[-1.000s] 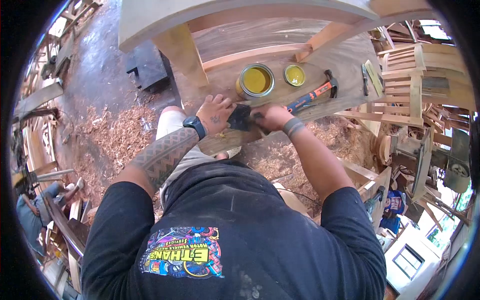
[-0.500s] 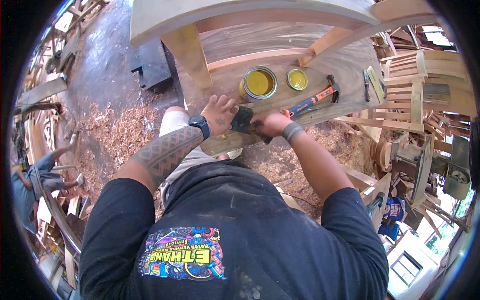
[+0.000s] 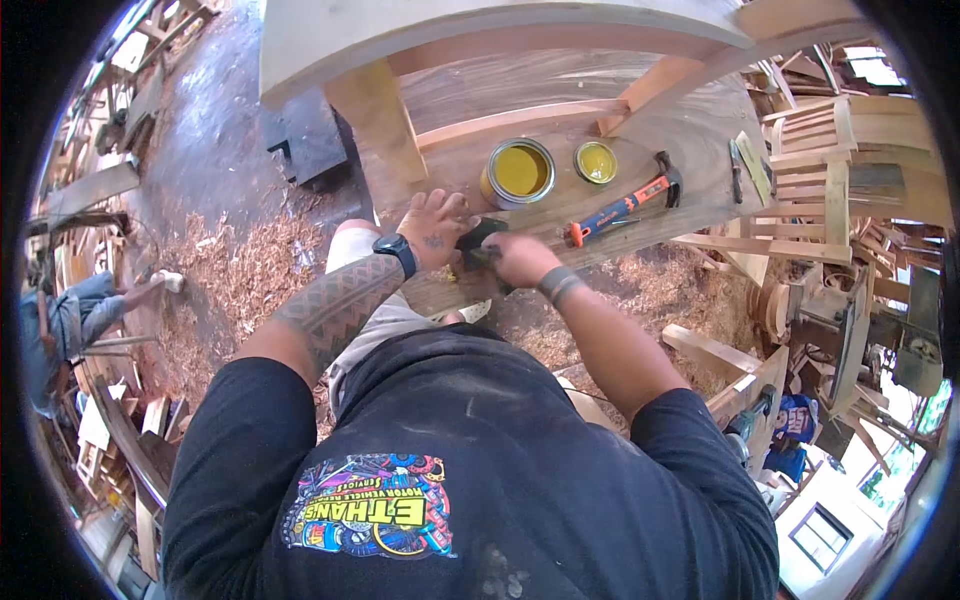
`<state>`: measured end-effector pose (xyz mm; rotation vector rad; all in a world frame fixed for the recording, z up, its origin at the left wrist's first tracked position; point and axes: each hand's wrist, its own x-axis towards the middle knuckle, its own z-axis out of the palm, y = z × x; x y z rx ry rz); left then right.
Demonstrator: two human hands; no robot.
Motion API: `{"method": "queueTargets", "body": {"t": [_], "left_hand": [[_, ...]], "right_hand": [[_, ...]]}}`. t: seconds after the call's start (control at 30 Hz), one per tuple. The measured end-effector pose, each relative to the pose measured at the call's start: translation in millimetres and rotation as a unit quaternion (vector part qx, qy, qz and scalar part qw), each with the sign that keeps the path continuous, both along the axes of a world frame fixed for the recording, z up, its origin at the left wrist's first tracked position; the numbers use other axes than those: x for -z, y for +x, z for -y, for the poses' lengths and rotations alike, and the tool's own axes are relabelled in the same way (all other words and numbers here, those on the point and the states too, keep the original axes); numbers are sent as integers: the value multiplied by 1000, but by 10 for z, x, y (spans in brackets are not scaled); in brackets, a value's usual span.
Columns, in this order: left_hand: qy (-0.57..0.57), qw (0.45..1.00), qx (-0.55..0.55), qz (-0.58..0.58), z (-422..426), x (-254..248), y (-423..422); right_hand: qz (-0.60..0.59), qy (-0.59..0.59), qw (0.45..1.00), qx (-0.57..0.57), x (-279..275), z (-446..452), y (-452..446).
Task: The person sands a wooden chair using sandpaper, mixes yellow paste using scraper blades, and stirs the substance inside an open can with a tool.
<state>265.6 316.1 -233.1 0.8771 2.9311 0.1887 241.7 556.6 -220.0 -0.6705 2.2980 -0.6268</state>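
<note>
My left hand [image 3: 437,230] lies on the wooden board [image 3: 445,290], fingers spread, its thumb side beside a dark flat piece [image 3: 480,233]. Whether the left hand touches that piece is unclear. Slightly smeared by motion, my right hand [image 3: 524,260] is closed on the dark piece, whose kind I cannot make out; part of it is hidden under the fingers. Just beyond the hands stands an open tin [image 3: 520,172] of yellow-brown paste. A lid [image 3: 596,162] with similar paste inside lies to its right. The claw hammer [image 3: 625,206], with an orange and blue handle, rests right of my right hand.
Above the board stands a pale wooden frame [image 3: 520,125] with a leg [image 3: 375,115]. A knife-like tool [image 3: 735,170] lies at the board's right end. Wood shavings [image 3: 250,270] cover the floor. Chair parts [image 3: 810,190] are stacked right; another person [image 3: 75,330] is far left.
My right hand has shifted left with the dark piece, closer to my left hand. My left hand has stayed nearly in place. The person at far left has changed leg position.
</note>
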Motion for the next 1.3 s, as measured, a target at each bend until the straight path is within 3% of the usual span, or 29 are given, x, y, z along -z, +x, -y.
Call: {"method": "queueTargets", "body": {"t": [0.53, 0.57, 0.6, 0.77, 0.87, 1.03, 1.17, 1.3], "left_hand": [[-6, 999, -21, 26, -17, 13, -20], [-5, 999, -20, 26, -16, 14, -11], [-4, 999, -19, 27, 0, 20, 6], [-1, 999, -24, 26, -24, 15, -8], [6, 999, -25, 33, -8, -63, -19], [-3, 1000, -29, 4, -9, 57, -1], [15, 999, -26, 28, 0, 38, 8], [8, 1000, -24, 3, 16, 132, 10]], "right_hand": [[-61, -46, 995, 67, 185, -17, 143], [-13, 20, 997, 76, 56, -46, 43], [-4, -5, 995, 95, 22, -117, -42], [-90, -8, 993, 75, 74, 50, 127], [-8, 14, 993, 118, -123, -84, 46], [-100, -44, 987, 117, 175, 144, 223], [-35, 10, 989, 140, -117, -35, 173], [-100, -44, 983, 148, 220, 251, 259]]}}
